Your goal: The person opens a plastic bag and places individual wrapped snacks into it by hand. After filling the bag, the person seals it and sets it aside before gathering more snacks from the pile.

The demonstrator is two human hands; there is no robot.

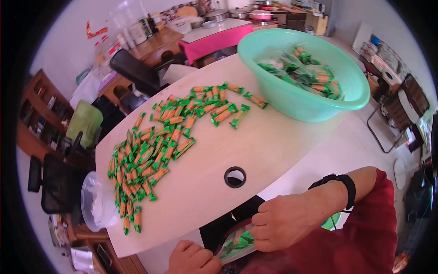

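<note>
Low in the view, below the near edge of the bench point(255, 137), the two hands meet around a clear packet point(236, 243) with green and orange sweets showing through its plastic. The right hand point(283, 223) comes in from the right, its arm in a red sleeve point(369, 237) with a black wristband point(350, 191) at the wrist; its grip is closed on the upper end of the packet, fingers folded over the plastic and knuckles towards the camera. The left hand point(191, 258) sits at the bottom edge of the view, curled into a loose fist right against the packet's lower end; whether its grip actually pinches the plastic cannot be told, since the fingertips are hidden. The packet is held off the bench, close to the body, tilted between the two hands. On the bench, well apart from the hands, a broad scatter of wrapped sweets point(155, 150) in green and orange runs from the left edge up towards a teal basin point(296, 102), which stands at the far right of the bench and holds a heap of filled packets point(305, 68). A round black-rimmed hole point(235, 177) in the bench top lies between the sweets and the hands, and a clear plastic tub point(93, 203) sits just beyond the left edge of the bench
</note>
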